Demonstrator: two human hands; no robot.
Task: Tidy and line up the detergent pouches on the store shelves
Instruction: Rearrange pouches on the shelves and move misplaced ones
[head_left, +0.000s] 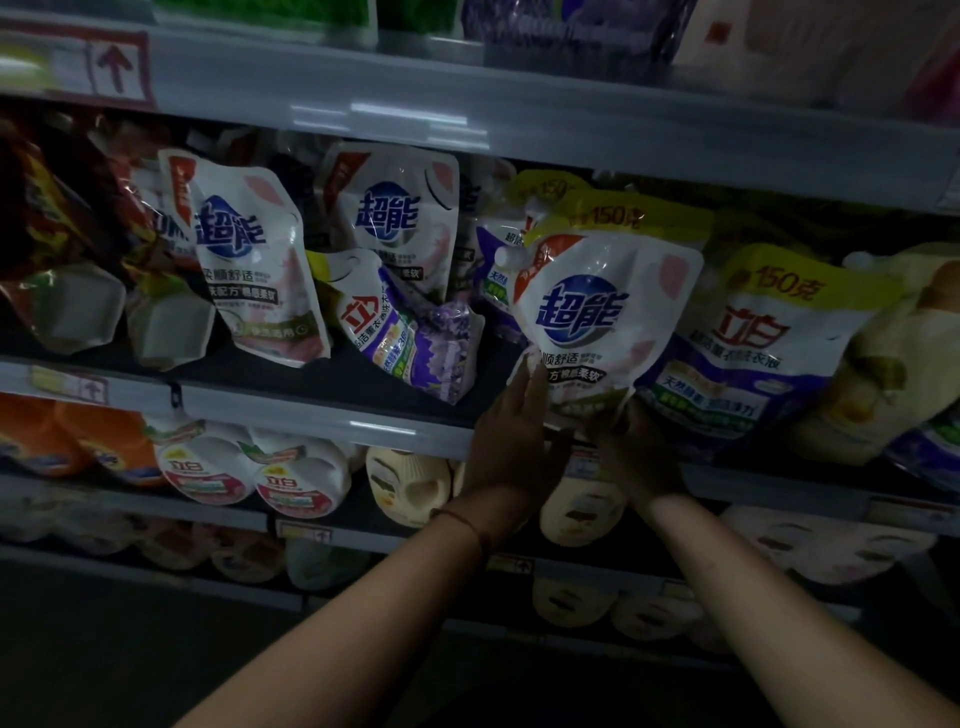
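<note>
A white detergent pouch with a blue logo (597, 317) stands upright at the front of the middle shelf (311, 410). My left hand (514, 436) lies with straight fingers against its lower left edge. My right hand (636, 452) grips its bottom right corner from below. Two matching white pouches (249, 260) (395, 213) lean further left. Between them and the held pouch, a purple pouch (410, 332) lies tipped over. Right of the held pouch stands a purple pouch with a yellow top (753, 353), and more of that kind sit behind it.
Red and orange pouches (62, 234) lean at the shelf's left end. Pale yellow packs (893, 353) fill its right end. Below are orange and white bottles (208, 467) and cream bottles (410, 483). The upper shelf edge (519, 114) hangs just above the pouches.
</note>
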